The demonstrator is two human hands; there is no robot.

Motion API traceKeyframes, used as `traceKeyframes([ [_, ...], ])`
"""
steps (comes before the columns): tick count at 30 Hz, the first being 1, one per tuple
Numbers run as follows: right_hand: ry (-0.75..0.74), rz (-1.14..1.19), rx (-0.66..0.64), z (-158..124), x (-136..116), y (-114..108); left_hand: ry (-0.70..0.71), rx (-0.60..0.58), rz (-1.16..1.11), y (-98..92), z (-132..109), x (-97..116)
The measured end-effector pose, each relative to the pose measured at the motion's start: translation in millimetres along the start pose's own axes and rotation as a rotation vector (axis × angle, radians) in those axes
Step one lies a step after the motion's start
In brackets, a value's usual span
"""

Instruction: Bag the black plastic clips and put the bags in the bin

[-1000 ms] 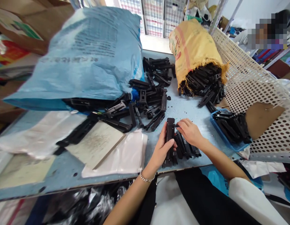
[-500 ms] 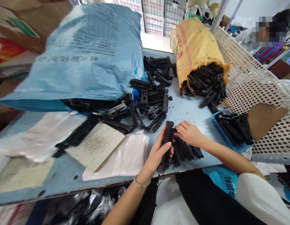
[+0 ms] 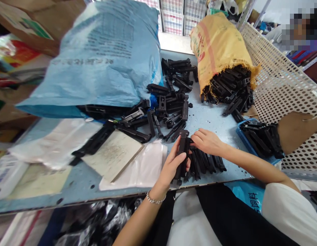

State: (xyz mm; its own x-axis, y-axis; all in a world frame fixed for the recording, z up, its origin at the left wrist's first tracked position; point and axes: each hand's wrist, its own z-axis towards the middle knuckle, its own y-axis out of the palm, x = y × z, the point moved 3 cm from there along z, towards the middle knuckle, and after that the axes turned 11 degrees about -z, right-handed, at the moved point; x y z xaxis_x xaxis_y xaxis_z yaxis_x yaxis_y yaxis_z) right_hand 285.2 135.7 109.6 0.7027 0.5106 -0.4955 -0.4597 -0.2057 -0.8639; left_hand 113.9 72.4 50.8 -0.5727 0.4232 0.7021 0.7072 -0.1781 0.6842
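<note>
My left hand (image 3: 175,163) is wrapped round a long black plastic part (image 3: 183,147), which stands nearly upright over the table's front edge. At the part's upper right side, my right hand (image 3: 205,140) has its fingers pinched together; whatever they grip there is too small and hidden to make out. Just beneath my right hand, a row of similar black parts (image 3: 208,162) lies side by side on the table. Beyond my hands spreads a loose heap of black parts (image 3: 171,109).
A large blue sack (image 3: 97,58) covers the back left. A yellow sack (image 3: 219,44) spills more parts, and a blue basket (image 3: 246,145) of parts stands by a white perforated crate (image 3: 299,136). Plastic bags (image 3: 138,167) and a pale board (image 3: 113,153) lie left.
The whole view has shifted slightly, so the scene sits a little further right and higher. Both hands stay on the same black part, with hardly any movement of the fingers.
</note>
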Motion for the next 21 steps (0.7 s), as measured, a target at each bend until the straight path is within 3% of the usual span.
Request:
traceKeyframes([
  [6, 0.201, 0.400, -0.150, -5, -6, 21, 0.068, 0.013, 0.081, 5.1, -8, 2],
  [8, 0.200, 0.395, -0.220, -8, -10, 26, 0.068, 0.014, 0.044, 3.1, -9, 1],
  [10, 0.142, 0.234, -0.188, -8, -12, 20, 0.053, 0.029, -0.020, -0.2, -10, 1],
  [13, -0.069, -0.222, -0.018, -6, -15, 1, 0.002, 0.046, -0.082, -2.8, -12, 3],
  [16, -0.265, -0.435, -0.022, -4, -17, -5, -0.061, 0.041, -0.087, -0.5, -16, 4],
  [18, -0.282, -0.357, -0.059, -4, -16, 0, -0.076, 0.053, -0.063, 1.6, -20, 2],
  [21, -0.057, 0.004, -0.074, -6, -11, 19, -0.027, 0.085, -0.003, 3.8, -25, -4],
])
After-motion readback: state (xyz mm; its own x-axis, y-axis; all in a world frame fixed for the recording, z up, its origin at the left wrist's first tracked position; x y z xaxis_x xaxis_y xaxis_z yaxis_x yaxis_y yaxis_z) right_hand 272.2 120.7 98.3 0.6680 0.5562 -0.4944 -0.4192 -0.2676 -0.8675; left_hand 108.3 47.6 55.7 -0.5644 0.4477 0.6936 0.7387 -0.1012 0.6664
